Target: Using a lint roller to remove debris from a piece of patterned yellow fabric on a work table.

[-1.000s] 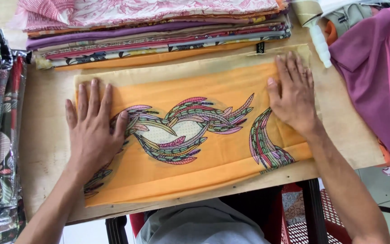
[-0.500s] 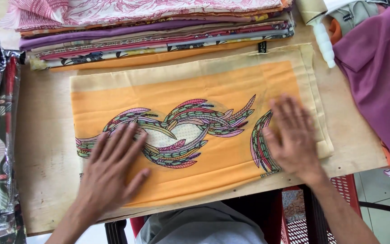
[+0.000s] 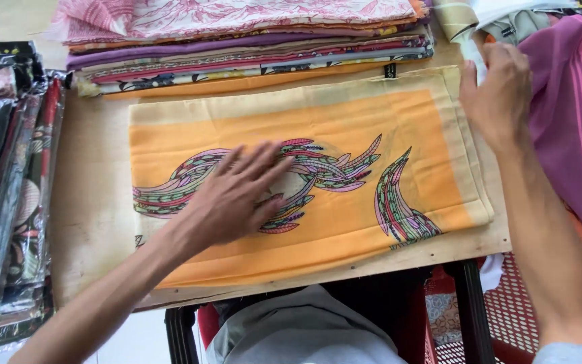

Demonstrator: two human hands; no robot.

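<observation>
On the wooden board [image 3: 95, 202], the folded orange cloth with a multicoloured feather print [image 3: 345, 135] lies smoothed flat; left hand [image 3: 237, 195] presses it, fingers spread, while right hand [image 3: 496, 84], fingers loosely open and empty, reaches past its right edge.

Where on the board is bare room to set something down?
Bare board shows left of the orange cloth, up to the bagged fabrics, and as a thin strip along the near edge. The back is crowded by the folded stack, the right by purple cloth.

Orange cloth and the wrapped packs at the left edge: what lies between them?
In the head view, only bare wooden board shows between the orange cloth and the wrapped packs. The left hand lies flat on the cloth.
</observation>
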